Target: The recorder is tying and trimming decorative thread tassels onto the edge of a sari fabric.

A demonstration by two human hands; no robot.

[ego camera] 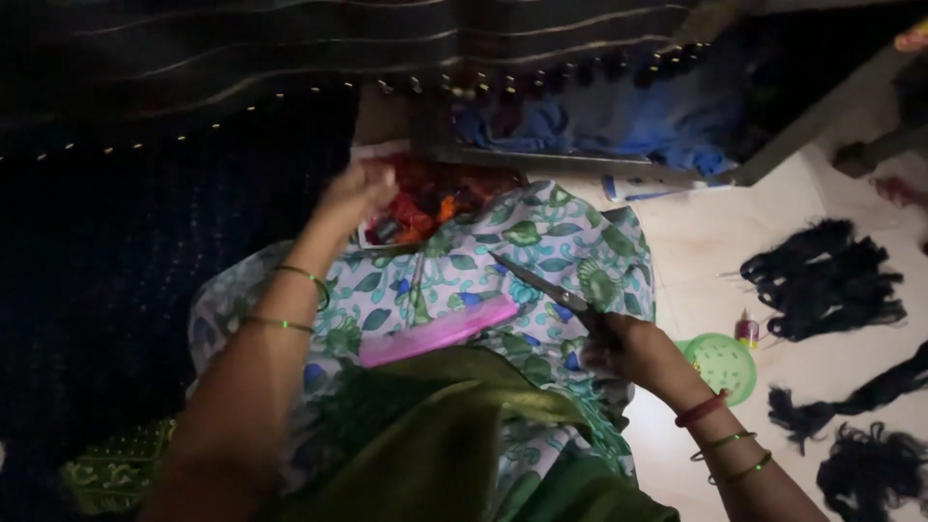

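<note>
My left hand (356,189) reaches forward into a pile of red and orange cloth scraps (425,203) beside my knee; its fingers look closed on the scraps, though blur hides the grip. My right hand (633,350) holds a pair of scissors (546,287), blades pointing up and left over my lap. A pink flat strip (440,332) lies across the leaf-printed white and green fabric (541,242) on my lap. Green cloth (435,435) covers the lower lap. Bangles ring both wrists.
Dark embroidered fabric (145,242) covers the left side. Blue cloth (619,126) lies under a metal frame (580,162) ahead. On the pale floor (715,242) at right lie several black hair bundles (826,275), a green round lid (723,362) and a small bottle (747,329).
</note>
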